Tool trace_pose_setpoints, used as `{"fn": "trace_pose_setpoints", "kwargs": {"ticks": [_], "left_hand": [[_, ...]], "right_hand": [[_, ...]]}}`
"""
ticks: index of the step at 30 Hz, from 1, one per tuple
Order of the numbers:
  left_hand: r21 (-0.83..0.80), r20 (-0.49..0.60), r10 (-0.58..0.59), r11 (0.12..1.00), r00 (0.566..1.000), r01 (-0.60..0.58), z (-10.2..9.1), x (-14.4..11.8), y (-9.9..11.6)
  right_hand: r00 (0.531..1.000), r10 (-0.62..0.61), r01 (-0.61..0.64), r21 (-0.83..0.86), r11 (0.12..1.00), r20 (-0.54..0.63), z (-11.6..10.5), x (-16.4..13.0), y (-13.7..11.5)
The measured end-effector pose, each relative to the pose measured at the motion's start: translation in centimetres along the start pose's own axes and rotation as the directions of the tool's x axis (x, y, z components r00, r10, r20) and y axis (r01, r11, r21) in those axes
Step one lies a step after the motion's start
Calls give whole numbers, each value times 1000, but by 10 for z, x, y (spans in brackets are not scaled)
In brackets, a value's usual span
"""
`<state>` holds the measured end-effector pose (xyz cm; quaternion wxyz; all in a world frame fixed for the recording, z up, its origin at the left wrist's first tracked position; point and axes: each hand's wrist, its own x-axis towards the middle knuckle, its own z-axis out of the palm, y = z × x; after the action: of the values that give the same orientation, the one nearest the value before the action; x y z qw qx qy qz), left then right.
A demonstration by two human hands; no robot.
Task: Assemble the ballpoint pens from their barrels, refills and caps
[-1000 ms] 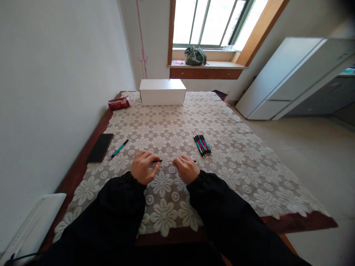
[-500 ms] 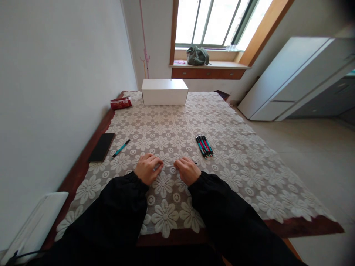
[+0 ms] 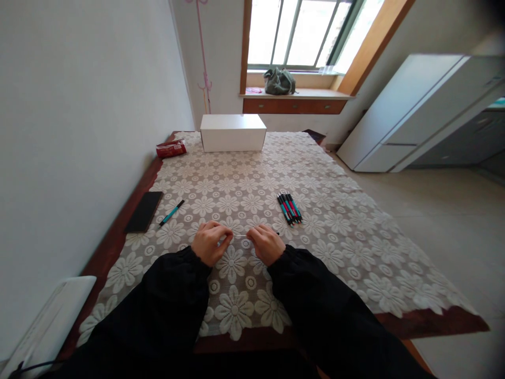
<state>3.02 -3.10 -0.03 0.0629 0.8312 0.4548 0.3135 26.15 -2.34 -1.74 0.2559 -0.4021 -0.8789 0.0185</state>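
Left hand (image 3: 208, 246) and right hand (image 3: 265, 244): both pinched shut on one thin refill (image 3: 239, 235), held low over tabletop (image 3: 335, 221), long axis left-right between them; pen bundle (image 3: 289, 207) nearer right hand.

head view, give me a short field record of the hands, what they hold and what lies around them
left hand: closed around one end of a thin pen part, black piece hidden in the fist
right hand: closed on the other end
thin white refill rod: spans the gap between the hands
bundle of black, red and teal pens: beyond the right hand
single teal pen: beside the flat black phone
surface: white floral lace tablecloth
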Motion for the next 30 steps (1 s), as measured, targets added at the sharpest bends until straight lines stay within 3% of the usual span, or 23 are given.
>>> {"fn": "trace_pose_setpoints", "kwargs": {"ticks": [7,15,18,22,24,26,30], "left_hand": [[-26,-21,62,998,998,-63,2,-1,2],[-97,-131,5,995,991,-18,-4,1,4],[-11,-88,-92,996,992,92,-4,2,1],[128,64,-218,970,974,208,0,1,-4],[150,106,-248,961,963,231,2,0,-6],[150,111,-256,959,960,239,4,0,-9],[62,23,-191,980,981,190,4,0,-12]], "right_hand": [[1000,24,-24,100,995,-1,3,0,-2],[983,177,-134,447,884,-56,-4,2,-10],[955,297,-225,627,746,-10,-8,2,-14],[910,412,-240,857,457,35,-12,4,-14],[896,445,-215,889,405,13,-15,6,-14],[892,452,-220,867,448,-8,-18,6,-13],[916,399,-260,684,682,-49,-21,6,-10]]}}
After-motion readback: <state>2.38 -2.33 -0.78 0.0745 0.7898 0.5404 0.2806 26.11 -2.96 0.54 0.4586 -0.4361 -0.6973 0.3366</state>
